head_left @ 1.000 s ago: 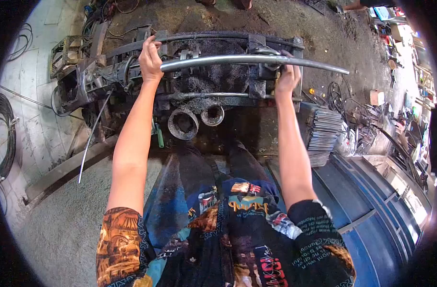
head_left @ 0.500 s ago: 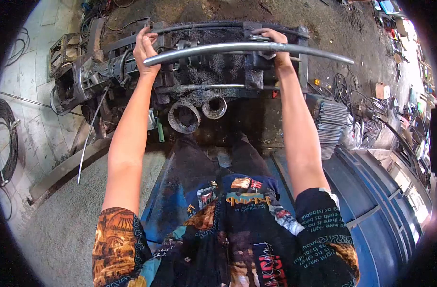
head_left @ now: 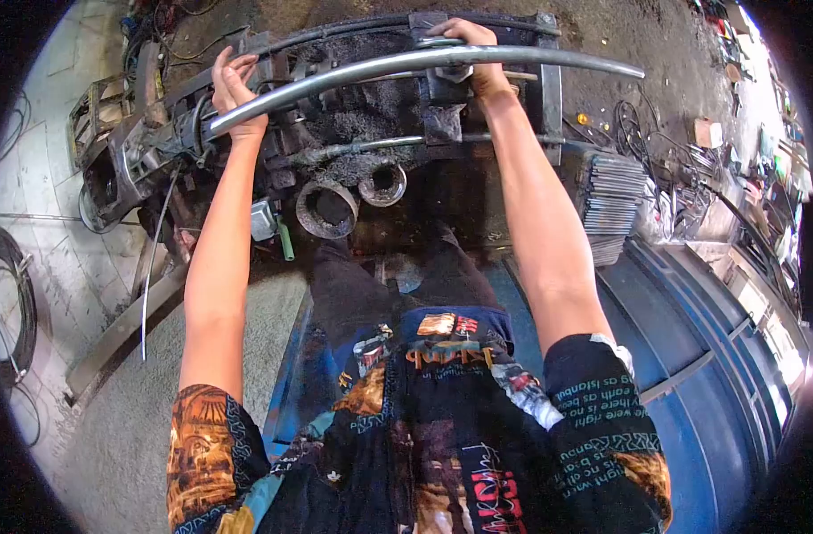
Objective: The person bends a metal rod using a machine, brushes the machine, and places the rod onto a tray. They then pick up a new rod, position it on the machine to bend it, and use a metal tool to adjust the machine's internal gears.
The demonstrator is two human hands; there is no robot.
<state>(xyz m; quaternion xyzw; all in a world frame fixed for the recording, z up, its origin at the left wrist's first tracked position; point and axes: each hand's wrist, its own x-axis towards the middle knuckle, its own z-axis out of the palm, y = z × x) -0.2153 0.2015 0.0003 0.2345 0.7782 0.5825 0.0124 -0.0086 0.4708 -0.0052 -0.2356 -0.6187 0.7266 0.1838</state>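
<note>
Left hand (head_left: 239, 100): your fingers loosely open, reaching past the tube's far side; its left end lies across your palm.
Right hand (head_left: 479, 55): your fingers bent beyond the tube, which hides your palm; you can't tell if they grip it.
Metal tube (head_left: 362, 69): nearer you than your fingertips, right end well past your right hand.
Machine frame (head_left: 442, 124): partly covered by the tube, details murky.
</note>
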